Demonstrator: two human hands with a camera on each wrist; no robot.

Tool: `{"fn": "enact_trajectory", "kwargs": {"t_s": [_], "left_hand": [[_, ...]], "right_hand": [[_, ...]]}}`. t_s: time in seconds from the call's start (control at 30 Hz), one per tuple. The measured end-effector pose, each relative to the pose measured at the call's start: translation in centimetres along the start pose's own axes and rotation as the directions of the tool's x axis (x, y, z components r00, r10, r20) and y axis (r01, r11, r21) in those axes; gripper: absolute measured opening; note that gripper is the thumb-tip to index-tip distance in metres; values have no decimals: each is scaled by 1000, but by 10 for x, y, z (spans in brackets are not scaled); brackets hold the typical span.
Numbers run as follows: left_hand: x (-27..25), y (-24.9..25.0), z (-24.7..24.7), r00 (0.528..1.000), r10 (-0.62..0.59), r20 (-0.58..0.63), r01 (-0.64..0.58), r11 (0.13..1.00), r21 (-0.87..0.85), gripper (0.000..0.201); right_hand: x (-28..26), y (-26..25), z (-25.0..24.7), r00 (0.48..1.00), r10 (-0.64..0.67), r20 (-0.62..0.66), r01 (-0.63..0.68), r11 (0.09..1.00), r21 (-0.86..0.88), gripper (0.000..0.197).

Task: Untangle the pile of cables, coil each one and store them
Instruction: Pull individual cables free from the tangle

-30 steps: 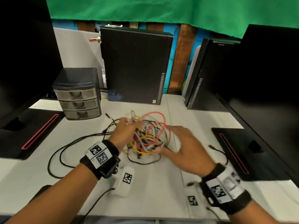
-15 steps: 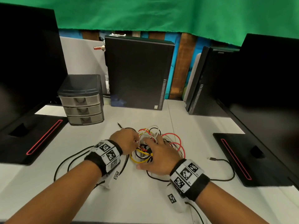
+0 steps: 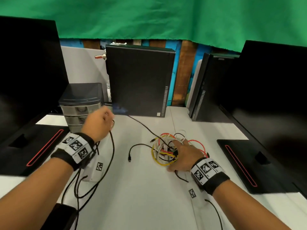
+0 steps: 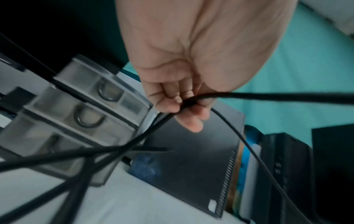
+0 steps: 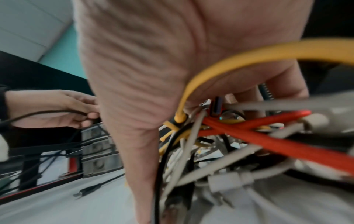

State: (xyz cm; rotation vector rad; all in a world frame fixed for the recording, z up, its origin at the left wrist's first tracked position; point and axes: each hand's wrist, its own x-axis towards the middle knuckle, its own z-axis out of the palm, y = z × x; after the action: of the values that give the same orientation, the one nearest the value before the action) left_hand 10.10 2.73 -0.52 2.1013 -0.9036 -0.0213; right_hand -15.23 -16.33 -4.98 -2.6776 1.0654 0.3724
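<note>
- The left hand (image 3: 98, 124) is pinching a black cable (image 4: 287, 97) between thumb and curled fingers (image 4: 168, 101), its grip clamped on the cable and raised near the table's far left, in front of the small drawer unit (image 3: 81, 107); judging by the line running back to the heap, it is drawing that cable free.
- The black cable is trailing in loops down toward the near-left edge, while another stretch is running across to the tangle.
- The right hand (image 3: 182, 156) is pressing on the cable pile (image 3: 164, 150) with fingers spread among the strands, its grip neither closed nor pinching, likely anchoring the heap against the pull.
- The pile, a knot of yellow, red, white and black leads, is sitting right of the table's middle; a loose black plug end (image 3: 129, 159) is lying just left of it.
- The white table (image 3: 141, 196) is carrying black monitor stands at both side edges and upright black computer cases (image 3: 139, 80) along the far edge, with a green cloth (image 3: 166, 19) hanging behind.
</note>
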Motion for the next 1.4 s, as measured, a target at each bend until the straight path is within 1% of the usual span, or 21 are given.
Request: {"fn": "enact_trajectory", "kwargs": {"t_s": [0.13, 0.3, 0.33, 0.37, 0.47, 0.53, 0.6, 0.67, 0.7, 0.77, 0.83, 0.9, 0.97, 1.03, 1.07, 1.1, 1.17, 1.23, 1.3, 1.37, 1.4], "left_hand": [[16, 10, -28, 953, -59, -296, 7, 985, -173, 11], [36, 27, -68, 719, -240, -652, -49, 919, -392, 22], [38, 31, -73, 714, -249, -654, -70, 904, -421, 23], [38, 37, -75, 748, -227, -624, -89, 897, -434, 23], [28, 72, -61, 936, -20, -351, -146, 886, -441, 21], [19, 103, -46, 975, 149, -164, -206, 881, -427, 17], [10, 136, -33, 963, 263, -50, -257, 857, -447, 16], [0, 169, -23, 925, 380, 24, -327, 824, -463, 14], [-7, 185, -20, 891, 451, 51, -378, 800, -467, 12], [-20, 207, -14, 816, 575, 63, -486, 740, -465, 9], [-30, 216, -12, 764, 645, 4, -588, 700, -405, 9], [-35, 210, -9, 746, 656, -116, -647, 671, -361, 12], [-40, 192, -3, 767, 575, -284, -641, 679, -357, 21], [-47, 170, 11, 774, 475, -419, -622, 692, -366, 12], [-51, 159, 23, 778, 466, -421, -612, 713, -341, 3], [-56, 149, 37, 805, 485, -341, -582, 755, -301, 5], [-67, 134, 72, 852, 519, 68, -501, 847, -176, 14], [-79, 130, 108, 761, 484, 432, -497, 863, -90, 17], [-83, 133, 143, 691, 468, 551, -511, 855, -86, 26], [-81, 142, 176, 673, 443, 593, -541, 841, -15, 50], [-79, 147, 190, 670, 411, 618, -560, 827, 58, 65]], "right_hand": [[1, 28, -5, 996, 82, -17, -81, 995, 49, 118], [-2, 48, -11, 985, 163, -62, -149, 972, 182, 119], [-2, 51, -12, 982, 179, -60, -166, 969, 182, 119], [-4, 50, -14, 981, 186, -50, -176, 971, 163, 120], [-16, 29, -29, 986, 149, -77, -146, 988, 44, 110], [-31, 3, -49, 979, 86, -186, -72, 994, 80, 102], [-49, -27, -74, 949, -46, -310, 134, 954, 269, 118], [-62, -57, -97, 898, -173, -406, 379, 774, 508, 135], [-63, -70, -107, 890, -200, -410, 426, 685, 591, 131], [-53, -83, -120, 890, -219, -400, 448, 585, 676, 74], [-46, -86, -131, 891, -220, -397, 446, 587, 676, 18], [-34, -74, -145, 890, -170, -423, 438, 579, 688, 25], [-23, -58, -168, 888, -50, -457, 393, 598, 698, 35], [-13, -39, -194, 881, 27, -472, 337, 665, 667, 50], [-12, -31, -207, 881, 30, -472, 298, 738, 605, 57], [-14, -24, -220, 880, 18, -475, 237, 849, 472, 62], [-20, -11, -240, 874, 6, -485, 29, 997, 65, 64], [-19, 0, -250, 904, 46, -424, -115, 983, -139, 56], [-13, 6, -249, 961, 141, -236, -147, 989, -7, 52], [-6, 9, -245, 983, 144, -116, -102, 945, 310, 50], [-2, 9, -244, 985, 127, -113, -57, 873, 484, 48]]}}
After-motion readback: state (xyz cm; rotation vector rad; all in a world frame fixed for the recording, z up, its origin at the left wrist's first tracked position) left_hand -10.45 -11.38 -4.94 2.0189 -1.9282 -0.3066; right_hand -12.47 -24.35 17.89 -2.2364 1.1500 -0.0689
